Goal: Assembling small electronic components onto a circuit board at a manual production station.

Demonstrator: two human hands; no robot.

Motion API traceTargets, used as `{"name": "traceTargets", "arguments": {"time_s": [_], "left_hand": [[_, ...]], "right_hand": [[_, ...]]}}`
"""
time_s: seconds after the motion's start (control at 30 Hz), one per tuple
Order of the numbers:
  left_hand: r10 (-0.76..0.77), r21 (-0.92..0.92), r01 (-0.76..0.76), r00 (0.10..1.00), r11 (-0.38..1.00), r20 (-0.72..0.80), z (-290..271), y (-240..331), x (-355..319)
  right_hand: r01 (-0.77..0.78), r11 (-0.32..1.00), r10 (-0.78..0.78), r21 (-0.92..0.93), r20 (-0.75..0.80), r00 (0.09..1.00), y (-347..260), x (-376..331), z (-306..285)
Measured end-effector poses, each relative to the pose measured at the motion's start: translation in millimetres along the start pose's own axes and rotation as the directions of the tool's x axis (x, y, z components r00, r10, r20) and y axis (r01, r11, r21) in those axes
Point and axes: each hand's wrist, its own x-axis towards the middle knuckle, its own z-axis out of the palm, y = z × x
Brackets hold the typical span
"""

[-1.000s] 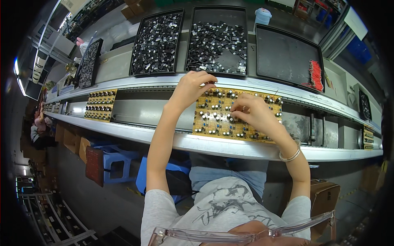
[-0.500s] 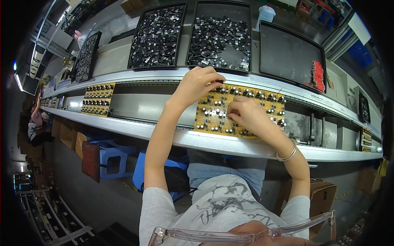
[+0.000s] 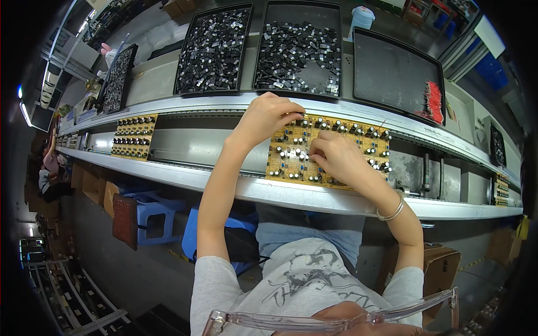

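Left hand [image 3: 270,116] edged rightward along the far edge of a yellow circuit board [image 3: 291,167] over the past second, while the right hand [image 3: 338,157], a bracelet [image 3: 392,207] on its wrist, shifted slightly left above the board's middle. Both hands hung nearly motionless across the last half second. Thumb and forefinger of the left hand pinched close together at the board's far left part; whether they gripped a component could not be told. The right hand's fingers were curled, thumb and forefinger tips near each other among the upright capacitors, and anything between them was hidden.

The board, studded with small cylindrical parts, lay directly before the worker, between a silver near rail [image 3: 291,192] and a silver far rail [image 3: 218,103]. Beyond the far rail stood two dark trays of loose black parts, a left tray [image 3: 207,92] and a middle tray [image 3: 302,12], and to their right a third tray [image 3: 392,67] with red parts [image 3: 432,103] bunched at its right side. Another populated board [image 3: 133,137] sat well apart down the line to the left. Behind the line, at the worker's left, stood a blue stool [image 3: 157,218].
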Motion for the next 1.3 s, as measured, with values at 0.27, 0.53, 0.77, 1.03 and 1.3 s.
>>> {"name": "traceTargets", "arguments": {"time_s": [0.27, 0.53, 0.77, 1.03, 1.3], "left_hand": [[-0.068, -0.215, 0.074, 0.997, 0.974, 0.037, 0, 4, 2], [-0.041, -0.368, 0.076, 0.994, 0.927, 0.104, -2, 9, 4], [-0.151, -0.366, 0.233, 0.959, 0.901, 0.239, -14, 22, -4], [-0.205, -0.156, 0.247, 0.947, 0.956, 0.245, -1, 34, -44], [-0.110, -0.064, 0.125, 0.974, 0.990, 0.200, 14, 36, -44]], "right_hand": [[-0.018, 1.000, 0.017, 0.021, 0.028, 0.999, 1, -3, -2], [0.059, 0.997, -0.056, 0.043, -0.074, 0.996, 2, -5, -9], [0.006, 0.993, 0.019, 0.116, -0.214, 0.977, 11, -7, -24], [0.022, 0.998, -0.007, 0.055, -0.253, 0.967, 11, -12, -37], [0.062, 0.997, -0.049, 0.034, -0.301, 0.952, 14, -13, -37]]}}
